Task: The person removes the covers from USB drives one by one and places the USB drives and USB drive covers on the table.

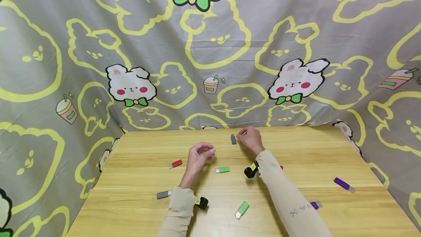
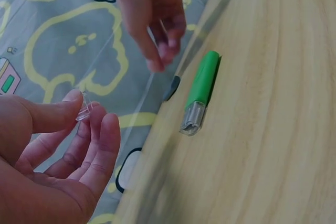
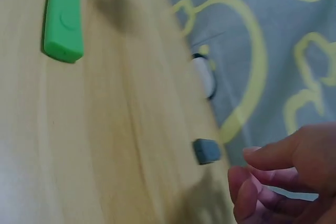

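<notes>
My left hand (image 1: pixel 199 158) is raised over the middle of the table, pinching a small clear plastic cap (image 2: pixel 84 111) between thumb and fingertips. At the table's far edge lies a grey USB stick (image 1: pixel 233 139), seen end-on as a dark block (image 3: pixel 207 151) in the right wrist view. Just right of it is my right hand (image 1: pixel 250 139), fingers loosely bent with nothing between them. A green USB stick (image 1: pixel 222 169) rests on the wood between and below the hands; its plug end shows clear plastic (image 2: pixel 193 116) in the left wrist view.
Left of the left hand lies a red USB stick (image 1: pixel 176 163), with another grey one (image 1: pixel 164 194) by the left sleeve. A second green stick (image 1: pixel 242 209) is nearer the front. Two purple sticks (image 1: pixel 342 183) lie right; the right sleeve partly hides one. A patterned curtain (image 1: pixel 210 54) borders the table.
</notes>
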Tool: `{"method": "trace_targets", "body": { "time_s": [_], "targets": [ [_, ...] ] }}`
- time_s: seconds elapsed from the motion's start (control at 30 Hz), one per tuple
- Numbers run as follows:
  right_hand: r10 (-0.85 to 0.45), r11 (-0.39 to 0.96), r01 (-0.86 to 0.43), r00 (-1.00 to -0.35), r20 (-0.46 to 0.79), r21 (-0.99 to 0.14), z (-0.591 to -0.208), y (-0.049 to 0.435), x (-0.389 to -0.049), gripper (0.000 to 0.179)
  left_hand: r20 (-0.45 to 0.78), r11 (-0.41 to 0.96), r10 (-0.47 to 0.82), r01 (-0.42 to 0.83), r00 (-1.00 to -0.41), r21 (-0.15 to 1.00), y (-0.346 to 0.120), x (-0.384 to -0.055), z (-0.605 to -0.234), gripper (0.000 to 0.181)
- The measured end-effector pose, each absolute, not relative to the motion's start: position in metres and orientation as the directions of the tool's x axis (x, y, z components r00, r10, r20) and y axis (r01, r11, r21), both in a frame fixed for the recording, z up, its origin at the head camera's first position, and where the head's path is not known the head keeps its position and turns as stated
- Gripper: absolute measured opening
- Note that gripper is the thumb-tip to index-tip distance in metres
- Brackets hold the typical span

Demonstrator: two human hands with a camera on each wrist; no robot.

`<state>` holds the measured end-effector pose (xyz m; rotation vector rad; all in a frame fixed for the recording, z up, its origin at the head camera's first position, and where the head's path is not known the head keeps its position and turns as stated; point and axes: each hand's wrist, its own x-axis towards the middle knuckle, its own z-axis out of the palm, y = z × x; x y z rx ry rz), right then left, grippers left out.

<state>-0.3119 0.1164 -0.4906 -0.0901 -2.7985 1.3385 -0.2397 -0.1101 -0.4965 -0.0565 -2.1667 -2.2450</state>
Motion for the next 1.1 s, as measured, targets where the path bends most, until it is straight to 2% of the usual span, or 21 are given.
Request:
{"method": "trace_targets", "body": {
  "time_s": [0.13, 0.3, 0.43, 0.63, 0.83, 1.1],
  "targets": [
    [0.046, 0.552, 0.0, -0.998, 0.03, -0.834, -0.481, 0.128, -0.294, 0.014, 0.049, -0.002, -0.002, 0.049, -0.999, 0.999, -0.108, -0.242, -0.499, 0.008],
    [0.007, 0.585, -0.125, -0.987, 0.159, -0.801, -0.47, 0.141, -0.264, 0.014, 0.073, 0.119, -0.025, 0.07, -0.997, 0.99, -0.108, -0.253, -0.5, 0.007],
    [-0.021, 0.587, -0.174, -0.98, 0.2, -0.791, -0.463, 0.152, -0.242, 0.015, 0.068, 0.186, -0.029, 0.061, -0.997, 0.981, -0.105, -0.268, -0.499, 0.007],
    [-0.002, 0.607, -0.158, -0.98, 0.197, -0.779, -0.455, 0.179, -0.215, 0.013, 0.069, 0.33, 0.02, 0.072, -0.997, 0.941, -0.089, -0.287, -0.494, 0.005],
    [0.002, 0.604, -0.135, -0.985, 0.171, -0.786, -0.45, 0.2, -0.207, 0.014, 0.101, 0.523, 0.063, 0.12, -0.993, 0.844, -0.075, -0.303, -0.492, 0.006],
    [0.007, 0.627, -0.08, -0.994, 0.108, -0.775, -0.451, 0.221, -0.204, 0.015, 0.076, 0.634, 0.087, 0.114, -0.993, 0.765, -0.063, -0.317, -0.5, 0.006]
  ]
}}
